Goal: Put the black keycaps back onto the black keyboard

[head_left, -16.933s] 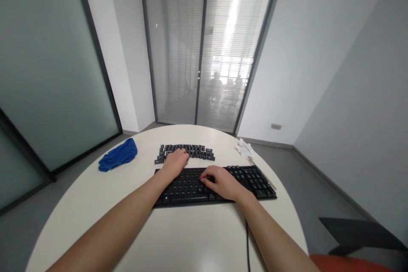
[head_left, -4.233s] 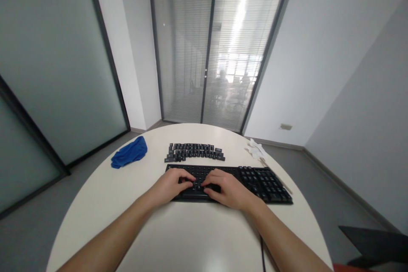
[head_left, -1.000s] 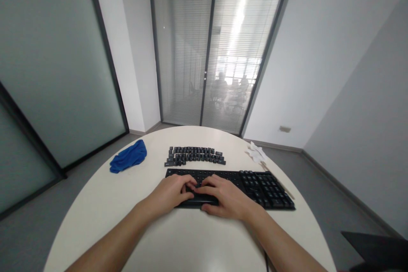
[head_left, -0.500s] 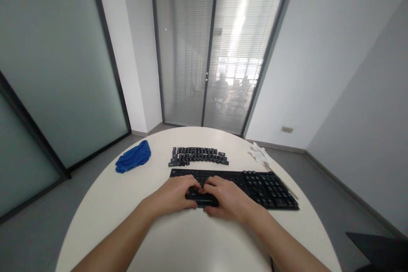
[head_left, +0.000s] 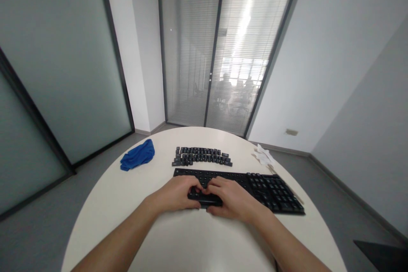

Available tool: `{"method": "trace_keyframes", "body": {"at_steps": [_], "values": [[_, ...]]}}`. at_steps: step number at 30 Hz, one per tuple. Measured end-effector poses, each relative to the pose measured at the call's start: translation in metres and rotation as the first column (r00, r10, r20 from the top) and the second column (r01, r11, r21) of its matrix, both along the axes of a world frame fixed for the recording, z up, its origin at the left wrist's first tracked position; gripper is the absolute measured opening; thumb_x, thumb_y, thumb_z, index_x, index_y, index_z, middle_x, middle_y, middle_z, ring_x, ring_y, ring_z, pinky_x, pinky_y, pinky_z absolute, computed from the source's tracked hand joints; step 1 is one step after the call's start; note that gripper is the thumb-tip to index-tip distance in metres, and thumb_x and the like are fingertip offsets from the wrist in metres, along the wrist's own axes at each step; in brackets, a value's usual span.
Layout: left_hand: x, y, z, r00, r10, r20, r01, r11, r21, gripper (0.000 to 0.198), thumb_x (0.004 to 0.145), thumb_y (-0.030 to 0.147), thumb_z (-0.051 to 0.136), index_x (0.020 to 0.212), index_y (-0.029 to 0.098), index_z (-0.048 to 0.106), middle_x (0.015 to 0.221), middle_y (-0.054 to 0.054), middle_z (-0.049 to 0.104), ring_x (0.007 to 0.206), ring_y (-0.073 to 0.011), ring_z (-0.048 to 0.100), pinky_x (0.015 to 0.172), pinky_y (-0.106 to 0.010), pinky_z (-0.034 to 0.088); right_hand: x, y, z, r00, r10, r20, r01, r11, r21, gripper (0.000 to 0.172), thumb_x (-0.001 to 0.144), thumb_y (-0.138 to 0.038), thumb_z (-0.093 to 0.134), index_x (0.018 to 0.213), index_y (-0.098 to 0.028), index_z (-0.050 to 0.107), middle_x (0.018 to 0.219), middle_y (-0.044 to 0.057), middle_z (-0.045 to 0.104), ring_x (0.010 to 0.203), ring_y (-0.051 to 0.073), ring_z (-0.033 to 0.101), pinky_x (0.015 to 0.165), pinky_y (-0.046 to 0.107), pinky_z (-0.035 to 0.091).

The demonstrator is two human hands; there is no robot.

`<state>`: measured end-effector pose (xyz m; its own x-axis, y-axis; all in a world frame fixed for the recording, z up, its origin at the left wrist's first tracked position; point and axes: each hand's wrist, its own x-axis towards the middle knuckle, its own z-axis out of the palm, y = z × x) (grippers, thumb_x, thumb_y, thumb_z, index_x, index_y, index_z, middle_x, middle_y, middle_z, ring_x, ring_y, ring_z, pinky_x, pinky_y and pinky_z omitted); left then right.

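A black keyboard lies across the table in front of me. Most of its left and middle part shows bare, without keycaps, while keys still sit at its right end. My left hand is closed on the front edge, thumb low and fingers curled over the top. Close beside it, my right hand grips the same edge, and the fingertips of both hands nearly meet above the space bar area. Whatever small part the fingertips may pinch is hidden. Beyond the keyboard, loose black keycaps are laid out in rows.
On the round white table, a crumpled blue cloth lies at the left. A white cloth or tissue and a thin stick lie at the right. A dark object stands at the lower right, and glass doors are at the back.
The view has turned slightly left, so everything appears a little further right. Both hands keep their hold at the keyboard's front edge, with hardly any finger movement visible.
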<state>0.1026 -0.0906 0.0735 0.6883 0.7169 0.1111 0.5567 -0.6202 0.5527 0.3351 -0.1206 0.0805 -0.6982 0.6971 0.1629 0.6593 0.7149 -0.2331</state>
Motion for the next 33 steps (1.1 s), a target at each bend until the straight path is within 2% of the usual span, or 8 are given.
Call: {"method": "trace_keyframes", "body": {"at_steps": [3, 6, 8, 9, 12, 19, 27, 33], "values": [[0.001, 0.002, 0.000, 1.000, -0.007, 0.016, 0.007, 1.000, 0.001, 0.029, 0.075, 0.036, 0.074, 0.100, 0.023, 0.070, 0.093, 0.000, 0.070, 0.079, -0.0179, 0.063, 0.066, -0.024, 0.044, -0.001, 0.004, -0.003, 1.000, 0.010, 0.001, -0.010, 1.000, 0.018, 0.037, 0.074, -0.031, 0.075, 0.108, -0.021, 0.065, 0.102, 0.006, 0.067, 0.096, 0.023, 0.060, 0.084, 0.032, 0.048], [-0.002, 0.009, -0.003, 0.998, 0.046, 0.052, -0.047, 0.999, 0.012, 0.019, 0.088, 0.038, 0.061, 0.093, 0.022, 0.071, 0.082, 0.001, 0.069, 0.071, -0.0152, 0.062, 0.065, -0.024, 0.044, -0.003, 0.007, -0.005, 1.000, 0.005, -0.003, -0.005, 0.999, 0.033, 0.035, 0.071, -0.030, 0.074, 0.104, -0.021, 0.066, 0.099, 0.005, 0.066, 0.093, 0.023, 0.059, 0.081, 0.032, 0.047], [-0.007, 0.018, -0.007, 0.979, 0.173, 0.103, -0.186, 0.974, 0.128, 0.021, 0.092, 0.035, 0.055, 0.090, 0.022, 0.071, 0.084, 0.000, 0.070, 0.077, -0.0166, 0.062, 0.072, -0.026, 0.046, -0.004, 0.007, -0.005, 1.000, -0.002, -0.006, 0.002, 0.999, 0.033, 0.035, 0.070, -0.030, 0.074, 0.103, -0.021, 0.066, 0.099, 0.005, 0.065, 0.092, 0.023, 0.059, 0.080, 0.031, 0.047], [-0.009, 0.024, -0.009, 0.961, 0.233, 0.150, -0.258, 0.949, 0.179, 0.020, 0.093, 0.033, 0.054, 0.092, 0.023, 0.071, 0.091, -0.001, 0.070, 0.084, -0.0178, 0.062, 0.078, -0.028, 0.047, -0.004, 0.007, -0.006, 1.000, -0.005, -0.009, 0.005, 1.000, 0.031, 0.035, 0.070, -0.029, 0.074, 0.103, -0.021, 0.066, 0.099, 0.005, 0.065, 0.092, 0.023, 0.059, 0.079, 0.031, 0.047], [-0.017, 0.038, -0.017, 0.901, 0.358, 0.246, -0.414, 0.880, 0.232, 0.021, 0.095, 0.030, 0.051, 0.102, 0.024, 0.069, 0.105, -0.003, 0.070, 0.098, -0.0203, 0.062, 0.090, -0.033, 0.047, -0.005, 0.006, -0.007, 1.000, -0.013, -0.016, 0.013, 1.000, 0.026, 0.036, 0.069, -0.028, 0.073, 0.103, -0.020, 0.066, 0.099, 0.005, 0.065, 0.092, 0.022, 0.059, 0.079, 0.031, 0.047], [-0.015, 0.046, -0.029, 0.885, 0.396, 0.245, -0.456, 0.843, 0.285, 0.018, 0.092, 0.027, 0.052, 0.105, 0.023, 0.066, 0.110, -0.004, 0.068, 0.108, -0.0228, 0.058, 0.097, -0.037, 0.046, -0.006, 0.005, -0.004, 0.999, -0.018, -0.027, 0.019, 0.999, 0.035, 0.033, 0.068, -0.027, 0.072, 0.100, -0.020, 0.067, 0.096, 0.005, 0.066, 0.090, 0.023, 0.060, 0.078, 0.032, 0.047], [-0.008, 0.042, -0.031, 0.877, 0.412, 0.246, -0.474, 0.826, 0.305, 0.021, 0.095, 0.028, 0.048, 0.106, 0.023, 0.065, 0.112, -0.004, 0.068, 0.108, -0.0223, 0.058, 0.099, -0.037, 0.045, -0.003, 0.003, -0.006, 1.000, -0.013, -0.022, 0.014, 0.999, 0.040, 0.029, 0.068, -0.027, 0.072, 0.096, -0.021, 0.067, 0.098, 0.004, 0.065, 0.094, 0.022, 0.058, 0.081, 0.031, 0.048], [-0.005, 0.047, -0.028, 0.881, 0.456, 0.129, -0.470, 0.805, 0.363, 0.022, 0.096, 0.025, 0.050, 0.110, 0.022, 0.066, 0.112, -0.005, 0.067, 0.109, -0.0220, 0.058, 0.096, -0.033, 0.045, 0.003, 0.007, -0.011, 0.998, 0.054, -0.013, -0.053, 0.997, 0.060, 0.033, 0.073, -0.030, 0.070, 0.104, -0.021, 0.066, 0.102, 0.005, 0.064, 0.095, 0.023, 0.058, 0.083, 0.032, 0.048]]}}
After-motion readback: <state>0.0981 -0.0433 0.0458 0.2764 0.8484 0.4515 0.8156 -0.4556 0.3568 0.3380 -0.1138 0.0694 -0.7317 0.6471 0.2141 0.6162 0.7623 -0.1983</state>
